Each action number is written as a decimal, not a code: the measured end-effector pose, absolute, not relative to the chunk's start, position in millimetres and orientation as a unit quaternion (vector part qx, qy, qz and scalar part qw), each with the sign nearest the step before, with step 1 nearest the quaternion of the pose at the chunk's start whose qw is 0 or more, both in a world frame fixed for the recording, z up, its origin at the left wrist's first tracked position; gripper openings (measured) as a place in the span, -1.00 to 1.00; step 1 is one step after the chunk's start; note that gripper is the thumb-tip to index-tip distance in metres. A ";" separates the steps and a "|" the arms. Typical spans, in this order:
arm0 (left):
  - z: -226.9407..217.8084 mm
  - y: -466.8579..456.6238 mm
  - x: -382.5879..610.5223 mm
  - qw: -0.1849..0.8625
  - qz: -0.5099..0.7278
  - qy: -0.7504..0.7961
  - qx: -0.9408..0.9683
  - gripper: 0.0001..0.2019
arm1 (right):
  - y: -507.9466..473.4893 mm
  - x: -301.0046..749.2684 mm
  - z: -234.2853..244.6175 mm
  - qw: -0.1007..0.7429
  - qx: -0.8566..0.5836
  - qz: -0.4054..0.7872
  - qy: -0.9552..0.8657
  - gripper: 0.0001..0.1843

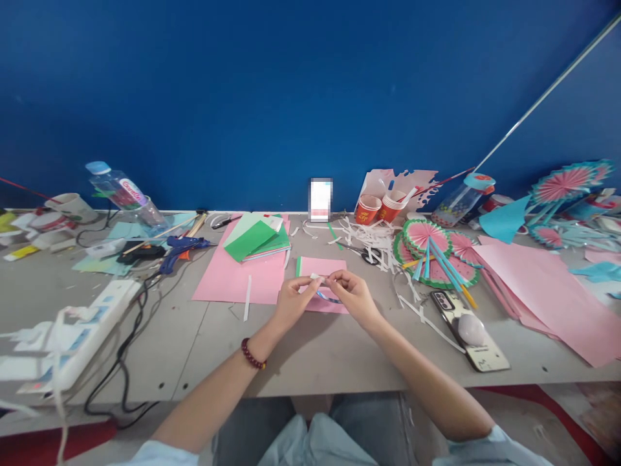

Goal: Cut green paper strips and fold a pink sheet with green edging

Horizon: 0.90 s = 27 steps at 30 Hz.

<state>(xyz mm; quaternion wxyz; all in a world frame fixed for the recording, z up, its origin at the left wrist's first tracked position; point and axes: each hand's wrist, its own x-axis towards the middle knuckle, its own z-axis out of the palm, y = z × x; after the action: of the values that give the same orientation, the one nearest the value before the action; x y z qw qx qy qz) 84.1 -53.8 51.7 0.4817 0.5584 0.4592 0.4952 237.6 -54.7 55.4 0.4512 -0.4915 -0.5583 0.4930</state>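
My left hand and my right hand meet over a small pink sheet with a green strip along its left edge. Thumbs and forefingers are pinched around a thin white strip, whose exact kind is too small to tell. Just under the fingertips a narrow curved band with bluish markings shows; whether it joins the white strip is unclear. To the left, a larger pink sheet carries stacked green cards. A loose white paper strip lies at its front.
Scissors lie among white paper scraps behind my right hand. Rightward are watermelon-coloured paper fans, a phone and pink sheets. A blue glue gun, cables and a power strip occupy the left.
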 end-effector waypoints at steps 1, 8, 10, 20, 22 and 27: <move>50.9 -54.0 84.3 0.475 0.495 0.464 0.560 -0.74 | -54.7 237.6 55.3 0.452 -0.491 0.494 -0.558 -0.66; 48.5 -54.3 83.3 0.435 0.509 0.476 0.570 -0.72 | -56.0 237.8 56.1 0.455 -0.488 0.468 -0.580 -0.80; 49.5 -54.3 83.4 0.431 0.514 0.476 0.569 -0.72 | -56.8 237.5 56.8 0.456 -0.496 0.442 -0.592 -0.83; 52.0 -55.5 83.9 0.475 0.512 0.463 0.546 -0.73 | -58.1 239.1 56.5 0.446 -0.521 0.374 -0.625 -0.81; 50.1 -55.2 83.6 0.478 0.518 0.466 0.535 -0.73 | -58.2 239.0 57.3 0.443 -0.521 0.370 -0.629 -0.79; 48.8 -54.5 82.6 0.482 0.514 0.469 0.533 -0.71 | -57.3 238.7 56.6 0.437 -0.524 0.363 -0.635 -0.77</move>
<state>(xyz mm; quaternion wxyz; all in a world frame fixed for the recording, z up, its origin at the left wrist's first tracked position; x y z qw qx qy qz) 82.6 -54.5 48.8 0.4817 0.5331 0.4688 0.5138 238.7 -57.3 56.6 0.4367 -0.5237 -0.6349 0.3633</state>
